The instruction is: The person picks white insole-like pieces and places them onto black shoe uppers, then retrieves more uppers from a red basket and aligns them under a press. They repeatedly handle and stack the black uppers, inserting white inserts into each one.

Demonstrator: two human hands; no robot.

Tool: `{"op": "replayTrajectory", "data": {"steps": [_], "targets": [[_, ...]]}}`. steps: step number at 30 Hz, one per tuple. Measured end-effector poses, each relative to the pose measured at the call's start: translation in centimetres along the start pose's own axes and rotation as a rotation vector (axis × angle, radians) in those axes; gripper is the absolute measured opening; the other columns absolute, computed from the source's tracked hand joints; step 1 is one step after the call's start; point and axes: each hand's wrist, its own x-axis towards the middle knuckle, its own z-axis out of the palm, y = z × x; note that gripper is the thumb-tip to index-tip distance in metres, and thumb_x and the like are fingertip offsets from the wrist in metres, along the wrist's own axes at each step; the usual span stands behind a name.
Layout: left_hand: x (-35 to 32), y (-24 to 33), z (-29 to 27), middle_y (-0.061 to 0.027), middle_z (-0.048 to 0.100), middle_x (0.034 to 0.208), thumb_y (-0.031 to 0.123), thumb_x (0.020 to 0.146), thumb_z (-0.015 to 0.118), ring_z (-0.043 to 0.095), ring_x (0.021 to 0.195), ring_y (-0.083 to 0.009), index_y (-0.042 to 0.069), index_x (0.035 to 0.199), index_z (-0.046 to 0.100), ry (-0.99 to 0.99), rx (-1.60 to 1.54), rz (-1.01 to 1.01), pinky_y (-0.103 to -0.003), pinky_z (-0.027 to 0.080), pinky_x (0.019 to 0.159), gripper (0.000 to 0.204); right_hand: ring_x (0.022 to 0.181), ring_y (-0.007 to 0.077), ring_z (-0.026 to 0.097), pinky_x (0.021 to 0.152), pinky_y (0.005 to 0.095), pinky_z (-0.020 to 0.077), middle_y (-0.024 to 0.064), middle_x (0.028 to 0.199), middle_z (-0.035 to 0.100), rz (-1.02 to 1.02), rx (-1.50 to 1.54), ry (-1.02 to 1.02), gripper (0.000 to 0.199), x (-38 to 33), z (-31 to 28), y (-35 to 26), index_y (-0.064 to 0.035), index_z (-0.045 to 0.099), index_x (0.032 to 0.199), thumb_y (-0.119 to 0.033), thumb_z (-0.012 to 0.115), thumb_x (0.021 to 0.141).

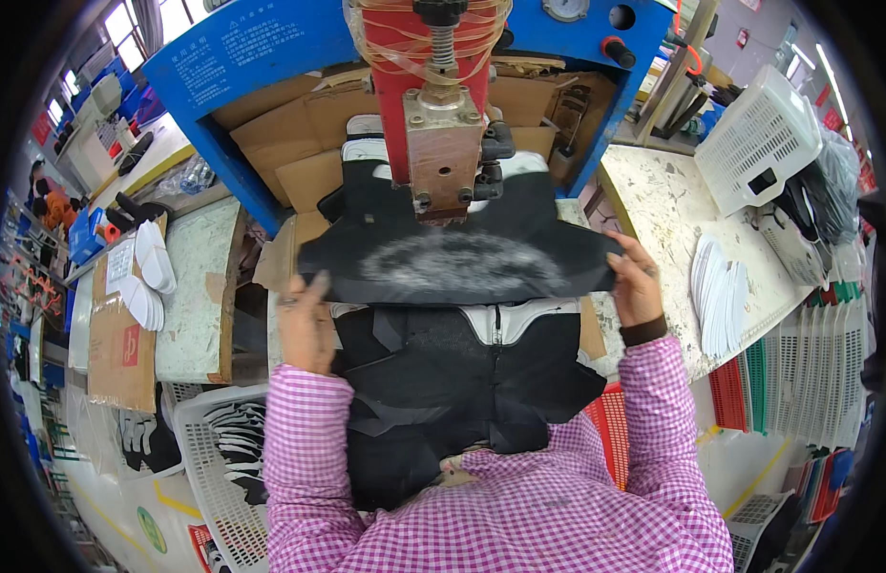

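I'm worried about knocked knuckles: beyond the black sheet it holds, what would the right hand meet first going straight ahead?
Most likely the right hand would meet the blue machine post, though depth between them is unclear.

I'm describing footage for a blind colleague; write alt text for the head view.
A person pinches one end of a white-smudged black piece with the right hand, the left hand touching the other, at a blue machine. More black pieces lie closer in.
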Motion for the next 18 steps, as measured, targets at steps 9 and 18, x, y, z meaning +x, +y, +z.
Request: {"op": "replayTrajectory", "data": {"steps": [9,18], "targets": [[0.0,7.4,-6.4,-0.0104,0.064,0.108,-0.005,0.085,0.056,0.061,0.100,-0.0193,-0.002,0.112,0.059,0.038,0.065,0.191,-0.032,0.047,0.093,0.027,0.077,0.0089,0.057,0.065,0.0197,0.0461,0.0082,0.108,0.062,0.024,0.039,-0.150,0.031,2.7,7.0,2.7,-0.0002,0.059,0.112,0.001,0.060,0.081],[-0.3,-3.2,5.1,-0.0031,0.064,0.087,-0.008,0.079,0.063,0.060,0.082,-0.0127,0.005,0.080,0.061,-0.205,0.012,0.010,-0.026,0.047,0.080,0.014,0.100,0.0201,0.061,0.089,0.0296,0.0486,0.0125,0.112,0.061,-0.113,-0.007,0.155,0.030,-2.5,-5.3,-5.2,0.0021,0.057,0.111,0.004,0.055,0.081]]}}
